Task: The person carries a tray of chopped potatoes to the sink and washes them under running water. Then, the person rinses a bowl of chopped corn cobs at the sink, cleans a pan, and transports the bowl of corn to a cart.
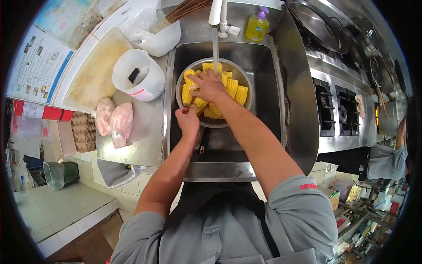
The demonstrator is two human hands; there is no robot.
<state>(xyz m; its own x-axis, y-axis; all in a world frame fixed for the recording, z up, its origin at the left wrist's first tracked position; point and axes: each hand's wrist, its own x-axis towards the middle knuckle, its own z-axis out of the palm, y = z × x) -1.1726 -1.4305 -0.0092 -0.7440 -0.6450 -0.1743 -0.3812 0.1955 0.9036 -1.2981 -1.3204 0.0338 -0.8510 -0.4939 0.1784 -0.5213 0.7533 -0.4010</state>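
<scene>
A round metal bowl (249, 88) full of yellow corn cob pieces (241, 94) sits in the sink. Water (215, 48) runs from the tap (215, 13) down into it. My right hand (210, 86) lies across the top of the corn with its fingers spread, touching several pieces. At the bowl's near left edge, my left hand (188, 118) is closed, its fingers pinched on the rim; the fingertips are partly hidden beside the corn.
The steel sink (259, 145) has a dark-handled item (205, 140) on its floor. Left of it stand a white bucket (140, 75) and two bags of pale pink contents (121, 123). A soap bottle (257, 26) is behind; a stove (336, 108) and another person (387, 160) are at right.
</scene>
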